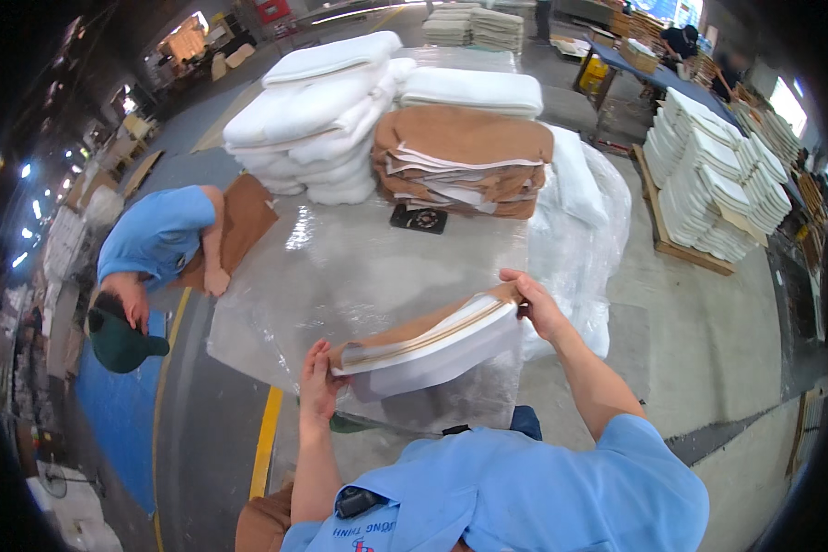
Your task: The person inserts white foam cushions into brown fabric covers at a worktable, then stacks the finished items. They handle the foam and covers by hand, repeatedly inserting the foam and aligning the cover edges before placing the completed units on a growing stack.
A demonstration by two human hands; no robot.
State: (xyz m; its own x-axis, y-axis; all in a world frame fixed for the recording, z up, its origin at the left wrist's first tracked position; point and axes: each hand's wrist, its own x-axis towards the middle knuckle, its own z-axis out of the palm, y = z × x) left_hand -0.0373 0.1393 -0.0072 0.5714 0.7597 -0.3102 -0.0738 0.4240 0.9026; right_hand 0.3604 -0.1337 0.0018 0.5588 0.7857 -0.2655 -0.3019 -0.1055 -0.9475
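Note:
Between my hands a padded pad with a brown cover and white layers (423,342) is held by its two ends, its layered edge turned toward me. My left hand (319,382) is closed on the near left end. At the far right end, my right hand (535,304) grips the other corner. The pad hangs just above a table covered in clear plastic sheet (359,248). Beyond it stands a stack of brown covers with white edges (465,166), and a small black patterned object (419,219) lies before that stack.
Folded white padding (317,110) is piled at the back left of the table, with more (474,92) behind the brown stack. At left a co-worker in blue (156,239) bends beside a brown sheet (244,221). White stacks (708,175) stand on a wooden pallet (699,262) at right.

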